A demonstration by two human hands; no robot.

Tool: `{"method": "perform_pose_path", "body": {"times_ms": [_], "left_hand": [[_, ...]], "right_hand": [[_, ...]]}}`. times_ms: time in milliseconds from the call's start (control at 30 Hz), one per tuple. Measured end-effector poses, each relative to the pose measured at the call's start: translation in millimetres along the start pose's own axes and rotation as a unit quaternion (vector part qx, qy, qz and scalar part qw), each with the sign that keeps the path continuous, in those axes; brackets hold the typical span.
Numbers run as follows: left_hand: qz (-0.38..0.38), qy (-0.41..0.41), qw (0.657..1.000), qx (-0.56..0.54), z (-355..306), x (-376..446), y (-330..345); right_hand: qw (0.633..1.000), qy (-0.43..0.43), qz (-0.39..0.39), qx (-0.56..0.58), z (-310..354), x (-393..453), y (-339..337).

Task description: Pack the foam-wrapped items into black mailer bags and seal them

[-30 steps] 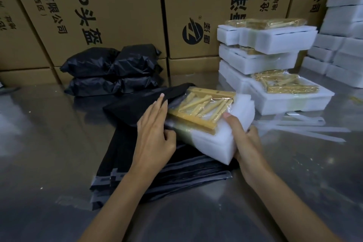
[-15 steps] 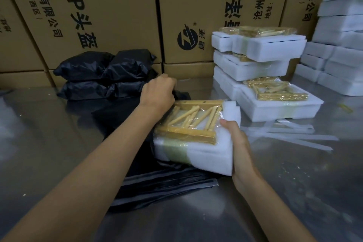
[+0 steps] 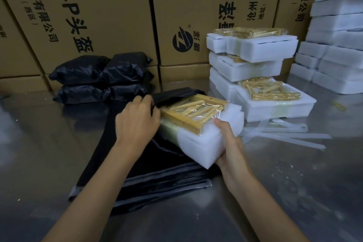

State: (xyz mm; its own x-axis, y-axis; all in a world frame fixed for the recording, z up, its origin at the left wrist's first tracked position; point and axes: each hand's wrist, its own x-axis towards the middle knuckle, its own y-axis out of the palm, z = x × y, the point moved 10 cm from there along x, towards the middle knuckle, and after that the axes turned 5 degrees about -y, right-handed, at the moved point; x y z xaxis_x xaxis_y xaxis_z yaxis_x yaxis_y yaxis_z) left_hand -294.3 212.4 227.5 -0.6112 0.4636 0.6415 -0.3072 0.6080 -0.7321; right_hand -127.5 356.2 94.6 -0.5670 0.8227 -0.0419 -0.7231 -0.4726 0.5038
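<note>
A white foam-wrapped item [image 3: 204,141] with a wooden frame and sticks under clear film on top sits at table centre. My right hand [image 3: 231,143] grips its near right corner, thumb on top. Its far end lies inside the mouth of a black mailer bag [image 3: 174,94]. My left hand [image 3: 137,122] holds the bag's edge at the item's left side. Under them lies a flat stack of black mailer bags [image 3: 157,179].
Packed black bags [image 3: 102,78] are piled at the back left against cardboard boxes [image 3: 98,15]. More foam-wrapped items [image 3: 261,76] are stacked at the right, plain foam blocks [image 3: 337,45] beyond them. Peeled clear strips [image 3: 284,133] lie on the metal table [image 3: 294,182].
My left hand went from the item's top to its far side, then came back to the left side holding the bag's edge. The bag's mouth now covers the item's far end.
</note>
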Motion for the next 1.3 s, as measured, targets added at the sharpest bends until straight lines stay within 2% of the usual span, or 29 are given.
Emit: {"method": "perform_pose_path", "body": {"times_ms": [67, 167, 267, 333, 467, 567, 667, 733, 800, 867, 967, 1033, 1100, 1200, 1300], "left_hand": [[0.024, -0.034, 0.999, 0.002, 13, -18, 12], [0.061, -0.058, 0.995, -0.054, 11, -43, 25], [0.109, -0.018, 0.980, -0.166, -22, -66, 31], [0.108, 0.027, 0.967, -0.228, -46, -79, 25], [0.131, 0.056, 0.954, -0.265, -60, -87, 28], [0.107, -0.002, 0.958, -0.267, -36, -74, 24], [0.044, -0.071, 0.958, -0.274, -11, -60, 5], [0.008, -0.044, 0.963, -0.266, -17, -48, -8], [0.020, -0.009, 0.970, -0.242, -35, -27, -6], [0.079, 0.013, 0.978, -0.191, -55, -1, 11], [0.179, 0.001, 0.971, -0.158, -73, 26, 37], [0.191, -0.008, 0.970, -0.151, -80, 33, 40], [0.189, 0.004, 0.963, -0.191, -90, 28, 34], [0.208, 0.072, 0.941, -0.257, -118, 0, 25], [0.194, 0.132, 0.947, -0.221, -120, -26, 21]], "right_hand": [[0.999, -0.010, 0.028, 0.035, 3, -2, 6], [0.997, -0.015, 0.055, 0.059, 1, -6, 13], [0.994, 0.008, 0.068, 0.088, -9, -9, 23], [0.988, 0.044, 0.052, 0.137, -14, -9, 26], [0.983, 0.055, 0.039, 0.169, -9, -1, 32], [0.986, 0.073, 0.060, 0.135, -17, -3, 45], [0.993, 0.054, 0.059, 0.083, -26, -9, 53], [0.996, 0.025, 0.053, 0.066, -27, -11, 55], [0.997, 0.005, 0.051, 0.057, -26, -13, 57], [0.997, -0.007, 0.052, 0.053, -25, -15, 58], [0.998, -0.008, 0.046, 0.037, -24, -16, 55], [0.999, -0.006, 0.047, 0.027, -23, -15, 52], [0.999, -0.003, 0.049, 0.023, -21, -12, 50], [0.995, 0.041, 0.059, 0.064, -27, -5, 59], [0.994, 0.065, 0.042, 0.072, -25, 7, 62]]}}
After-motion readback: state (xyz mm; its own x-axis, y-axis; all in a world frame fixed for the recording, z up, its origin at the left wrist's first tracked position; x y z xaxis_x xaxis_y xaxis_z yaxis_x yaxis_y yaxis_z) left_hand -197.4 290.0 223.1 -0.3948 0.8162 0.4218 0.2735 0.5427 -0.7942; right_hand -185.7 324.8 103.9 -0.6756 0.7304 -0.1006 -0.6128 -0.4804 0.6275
